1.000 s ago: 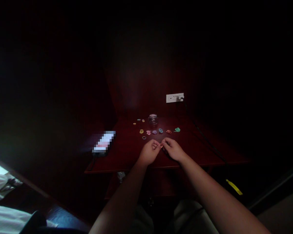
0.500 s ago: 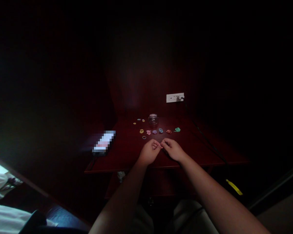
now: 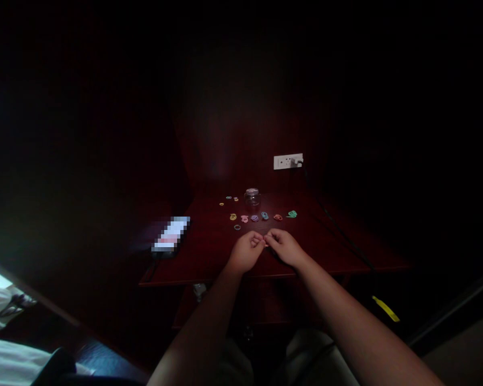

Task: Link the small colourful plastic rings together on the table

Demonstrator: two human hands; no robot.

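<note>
My left hand [image 3: 247, 251] and my right hand [image 3: 285, 247] meet fingertip to fingertip just above the table's front part. Both are closed in a pinch on a tiny pale-orange band [image 3: 266, 245], mostly hidden by the fingers. Beyond them lies a row of little piles of coloured elastic bands: yellow [image 3: 233, 217], pink [image 3: 244, 219], purple [image 3: 255, 218], blue [image 3: 264, 215], orange-red [image 3: 278, 217] and green [image 3: 292, 214]. A single dark greyish band [image 3: 237, 227] rests nearer my left hand. Behind the row stands a clear lidded jar [image 3: 252, 198].
Several loose bands [image 3: 235, 199] lie left of the jar. A phone [image 3: 171, 234] with a blurred screen is at the table's left edge. A wall socket [image 3: 288, 161] holds a plug, and its dark cable [image 3: 346, 236] runs down the right side. A yellow strip [image 3: 385, 309] hangs at lower right.
Both hands stay pinched together in nearly the same place, with only slight finger movement. The piles and jar have not moved.
</note>
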